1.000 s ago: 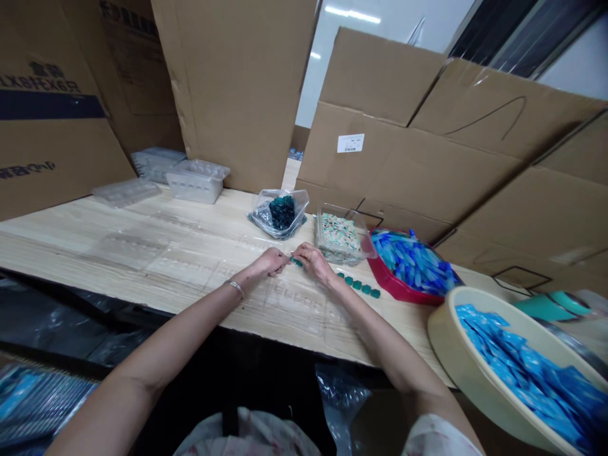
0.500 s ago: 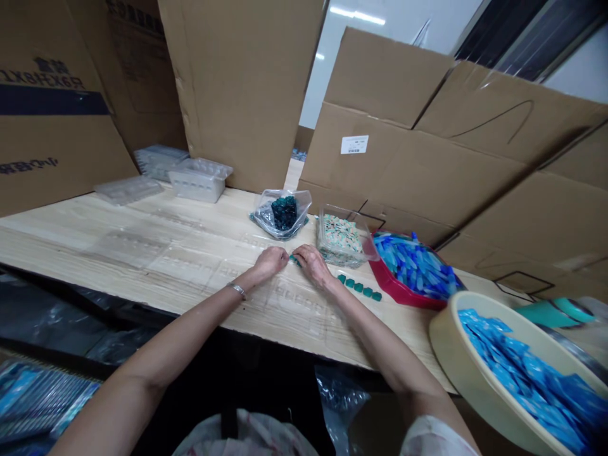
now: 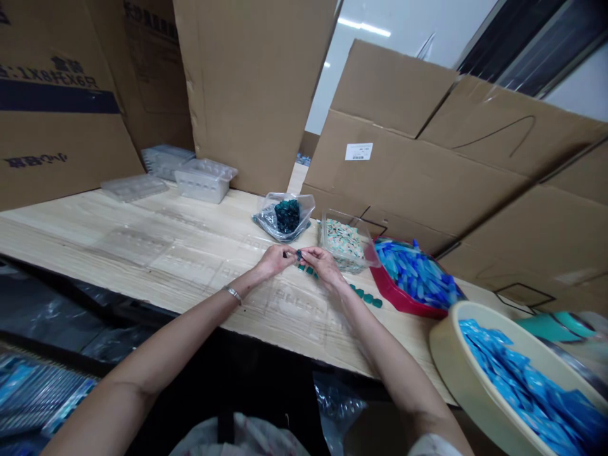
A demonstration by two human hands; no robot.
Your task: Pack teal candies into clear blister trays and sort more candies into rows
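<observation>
My left hand (image 3: 274, 259) and my right hand (image 3: 323, 263) meet fingertip to fingertip just above the wooden table (image 3: 156, 237), both pinched on one small teal piece (image 3: 299, 254). Under the right hand a short row of teal pieces (image 3: 365, 295) lies on the table. A clear blister tray (image 3: 294, 304) lies flat below the hands. Just beyond them sit a clear bag of dark teal pieces (image 3: 286, 216) and a clear tub of pale patterned pieces (image 3: 346, 240). A bracelet circles my left wrist.
A red tray (image 3: 396, 296) of blue packets and a cream basin (image 3: 470, 386) of blue packets stand at the right. Clear trays (image 3: 133, 187) and a clear box (image 3: 205, 180) sit at the back left. Cardboard boxes (image 3: 418, 164) wall the table's far side.
Both hands have lifted slightly off the table and now pinch a teal piece between them. The view has shifted a little to the right.
</observation>
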